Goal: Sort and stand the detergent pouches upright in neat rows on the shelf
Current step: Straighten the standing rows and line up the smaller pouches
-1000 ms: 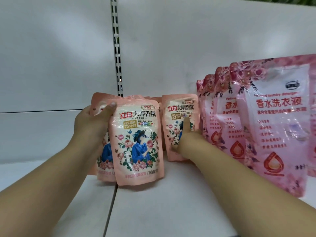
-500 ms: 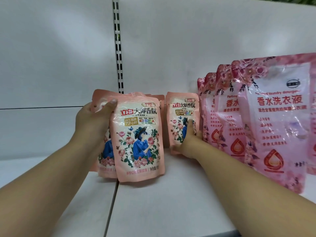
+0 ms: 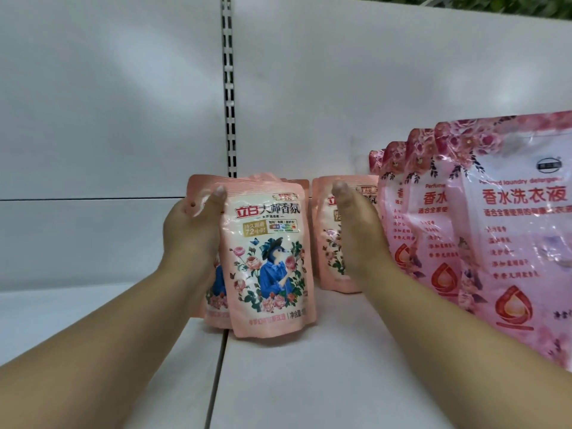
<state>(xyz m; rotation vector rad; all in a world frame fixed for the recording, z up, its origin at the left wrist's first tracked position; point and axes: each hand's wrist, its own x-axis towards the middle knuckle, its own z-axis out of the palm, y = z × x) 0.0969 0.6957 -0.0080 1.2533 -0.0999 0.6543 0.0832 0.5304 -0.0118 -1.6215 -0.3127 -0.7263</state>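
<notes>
The left hand (image 3: 188, 233) grips a bunch of small peach pouches (image 3: 269, 267) standing on the white shelf (image 3: 309, 382), thumb curled over the front one, which reads "立白 大师香氛" and "72小时". The right hand (image 3: 359, 230) lies flat, fingers straight, against another small pouch (image 3: 325, 243) farther back. To the right stands a row of larger pink pouches (image 3: 520, 243) marked "香水洗衣液" and "Perfumed laundry detergent".

Shop: white slotted shelving (image 3: 229, 88), priced detergent pouches (image 3: 510, 230).
</notes>
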